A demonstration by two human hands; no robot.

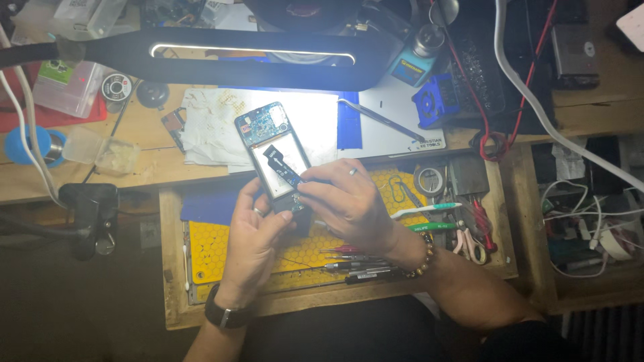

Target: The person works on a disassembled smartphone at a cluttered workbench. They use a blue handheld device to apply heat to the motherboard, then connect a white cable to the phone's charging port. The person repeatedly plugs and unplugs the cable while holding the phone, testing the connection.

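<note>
The black lamp bar [201, 57] spans the far side above the bench, barring passage from above there. To the right, a white cable [537, 100] and red wires [493, 141] cross the way. Pens and tweezers [355, 265] lie near the right wrist. The yellow honeycomb mat [208, 248] on the near left lies open.

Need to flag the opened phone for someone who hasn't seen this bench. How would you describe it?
Under the long black lamp bar, both hands meet above a yellow honeycomb mat. The left hand cradles the opened phone while the right hand pinches a black flex strip on it. Only it shows a blue circuit board at its top.
</note>
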